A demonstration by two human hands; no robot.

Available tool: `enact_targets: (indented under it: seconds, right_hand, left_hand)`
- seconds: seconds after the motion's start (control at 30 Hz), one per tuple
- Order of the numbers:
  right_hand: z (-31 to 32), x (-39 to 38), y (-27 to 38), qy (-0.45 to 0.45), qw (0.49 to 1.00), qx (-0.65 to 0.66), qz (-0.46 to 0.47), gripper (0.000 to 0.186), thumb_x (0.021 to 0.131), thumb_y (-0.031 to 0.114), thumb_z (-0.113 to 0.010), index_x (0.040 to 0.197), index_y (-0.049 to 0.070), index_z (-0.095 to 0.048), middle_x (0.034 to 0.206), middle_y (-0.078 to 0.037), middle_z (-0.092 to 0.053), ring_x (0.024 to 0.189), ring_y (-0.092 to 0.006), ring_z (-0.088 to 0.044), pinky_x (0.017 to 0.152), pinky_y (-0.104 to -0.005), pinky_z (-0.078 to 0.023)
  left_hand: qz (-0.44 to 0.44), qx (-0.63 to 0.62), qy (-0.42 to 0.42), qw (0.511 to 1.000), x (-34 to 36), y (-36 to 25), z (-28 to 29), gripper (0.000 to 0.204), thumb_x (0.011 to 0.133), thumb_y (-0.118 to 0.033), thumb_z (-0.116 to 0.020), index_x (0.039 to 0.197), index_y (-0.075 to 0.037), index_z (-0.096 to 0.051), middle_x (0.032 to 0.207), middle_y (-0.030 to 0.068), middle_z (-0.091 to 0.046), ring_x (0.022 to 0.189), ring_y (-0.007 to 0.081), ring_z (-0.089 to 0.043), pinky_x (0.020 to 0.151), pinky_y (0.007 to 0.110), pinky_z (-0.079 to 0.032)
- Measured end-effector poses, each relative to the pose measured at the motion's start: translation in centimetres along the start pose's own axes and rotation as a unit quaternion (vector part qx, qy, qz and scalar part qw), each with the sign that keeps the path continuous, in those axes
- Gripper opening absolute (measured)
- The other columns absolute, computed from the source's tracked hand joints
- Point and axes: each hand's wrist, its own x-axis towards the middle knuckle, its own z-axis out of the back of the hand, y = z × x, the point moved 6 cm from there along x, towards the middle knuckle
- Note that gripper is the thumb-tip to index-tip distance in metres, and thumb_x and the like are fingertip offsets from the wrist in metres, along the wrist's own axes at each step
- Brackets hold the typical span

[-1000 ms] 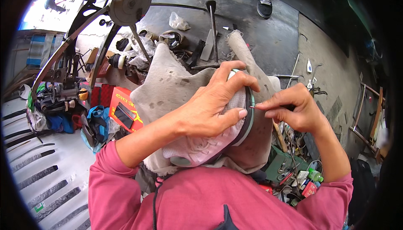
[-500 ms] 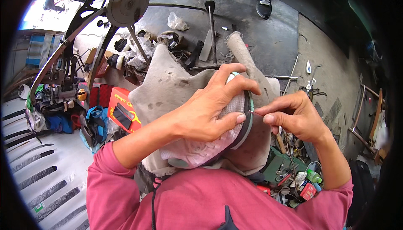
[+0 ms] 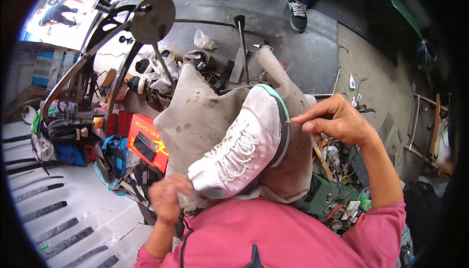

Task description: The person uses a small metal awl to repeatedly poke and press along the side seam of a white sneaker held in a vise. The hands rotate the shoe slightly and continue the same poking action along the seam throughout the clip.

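A white laced sneaker (image 3: 238, 145) with a mint-and-grey sole edge lies on a stained beige cloth (image 3: 181, 114) over my lap, its toe toward the top. My right hand (image 3: 326, 121) pinches a thin needle-like piece at the outer sole edge on the shoe's right side. My left hand (image 3: 168, 194), smeared by motion, is low at the left, near the shoe's heel end and off its upper; I cannot make out whether its fingers hold anything.
A black iron machine (image 3: 152, 19) stands upper left, beside a red box (image 3: 146, 141) and piled bags and parts. Tools and clutter (image 3: 332, 189) lie at my right. A co-worker's feet (image 3: 298, 13) are ahead; a metal post (image 3: 242, 48) stands behind the cloth.
My left hand has let go of the sneaker and moved down-left, uncovering its laces and toe. My right hand stays pinched at the sole edge. The view has shifted slightly.
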Motion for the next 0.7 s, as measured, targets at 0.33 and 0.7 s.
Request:
enact_targets:
  seconds: [0.33, 0.7]
  right_hand:
    - [0.0, 0.4, -0.2, 0.009, 1.0, 0.015, 0.022, 0.024, 0.096, 0.009, -0.08, 0.119, 0.004, -0.082, 0.087, -0.002, -0.073, 0.069, -0.0081, -0.061, 0.064, -0.0265, -0.052]
    - [1.3, -1.8, -0.1, -0.031, 0.999, 0.017, 0.019, 0.025, 0.095, 0.012, -0.083, 0.118, 0.003, -0.082, 0.084, -0.001, -0.074, 0.068, -0.0064, -0.061, 0.062, -0.0247, -0.051]
  left_hand:
    - [-0.104, 0.303, 0.458, 0.829, -0.2, 10.3, -7.8, 0.051, 0.106, -0.013, -0.049, 0.156, -0.004, -0.051, 0.162, 0.0153, -0.048, 0.151, 0.0305, -0.043, 0.127, 0.039, -0.029]
    - [-0.23, 0.199, 0.346, 0.888, 6.1, 7.6, -14.3, 0.059, 0.114, -0.028, -0.045, 0.168, -0.008, -0.032, 0.175, 0.0112, -0.03, 0.159, 0.0244, -0.03, 0.133, 0.035, -0.019]
